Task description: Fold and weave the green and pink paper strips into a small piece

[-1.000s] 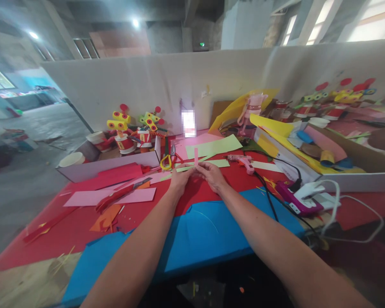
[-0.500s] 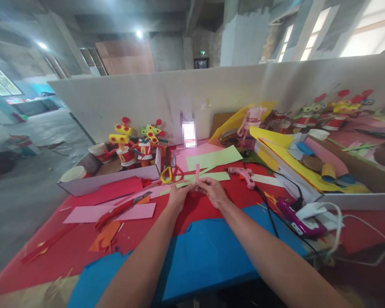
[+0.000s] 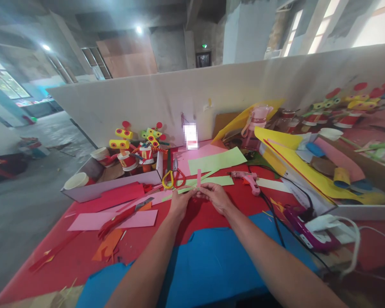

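Observation:
A narrow pink paper strip stands up between my two hands, over the red tabletop. My left hand pinches at the strip's lower end, its thumb and fingers closed. From the other side, my right hand is closed on the same end with the fingertips together. The exact grip is partly hidden by the fingers. Just beyond the hands lie light green paper pieces. Scissors with one yellow and one red handle lie beyond my left hand. To the right of my right hand is a pink glue gun.
Blue paper lies under my forearms. On the left, a white box holds paper-cup figures, with a red-handled cutter nearer me. A yellow-lined box, purple power strip and cables occupy the right.
The view has shifted slightly, so the scene sits a little lower and wider. Both hands stay together at the pink strip with nearly the same pose.

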Action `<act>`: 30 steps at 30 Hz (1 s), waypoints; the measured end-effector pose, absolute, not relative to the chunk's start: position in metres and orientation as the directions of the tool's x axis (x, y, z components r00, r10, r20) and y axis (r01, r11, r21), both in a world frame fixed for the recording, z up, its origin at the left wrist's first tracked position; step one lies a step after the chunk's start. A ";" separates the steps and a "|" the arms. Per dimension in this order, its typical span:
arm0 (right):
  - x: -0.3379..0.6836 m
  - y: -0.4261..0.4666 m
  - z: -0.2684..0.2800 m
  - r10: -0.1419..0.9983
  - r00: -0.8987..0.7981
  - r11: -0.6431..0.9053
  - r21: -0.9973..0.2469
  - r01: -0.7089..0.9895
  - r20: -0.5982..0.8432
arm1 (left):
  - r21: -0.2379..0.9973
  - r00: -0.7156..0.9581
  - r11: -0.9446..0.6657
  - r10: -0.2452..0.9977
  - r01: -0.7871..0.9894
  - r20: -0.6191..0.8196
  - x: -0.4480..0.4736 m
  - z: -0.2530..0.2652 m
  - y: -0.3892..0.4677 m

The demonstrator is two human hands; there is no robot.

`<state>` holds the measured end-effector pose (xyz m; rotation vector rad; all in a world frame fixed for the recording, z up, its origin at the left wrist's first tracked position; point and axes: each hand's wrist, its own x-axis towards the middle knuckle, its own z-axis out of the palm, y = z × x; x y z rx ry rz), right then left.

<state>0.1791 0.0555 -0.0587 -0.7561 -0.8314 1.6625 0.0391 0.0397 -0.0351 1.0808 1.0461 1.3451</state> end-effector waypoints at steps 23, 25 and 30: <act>0.179 0.050 -0.055 0.980 -0.195 -0.126 -0.870 -0.476 -0.036 | 0.963 0.034 0.061 0.998 -0.264 -0.054 0.040 -0.034 0.040; 0.179 0.050 -0.054 0.979 -0.203 -0.129 -0.873 -0.470 -0.036 | 0.966 0.035 0.067 0.998 -0.249 -0.060 0.040 -0.032 0.040; 0.179 0.051 -0.056 0.975 -0.221 -0.119 -0.874 -0.471 -0.014 | 0.972 0.024 0.046 0.999 -0.232 -0.041 0.039 -0.034 0.040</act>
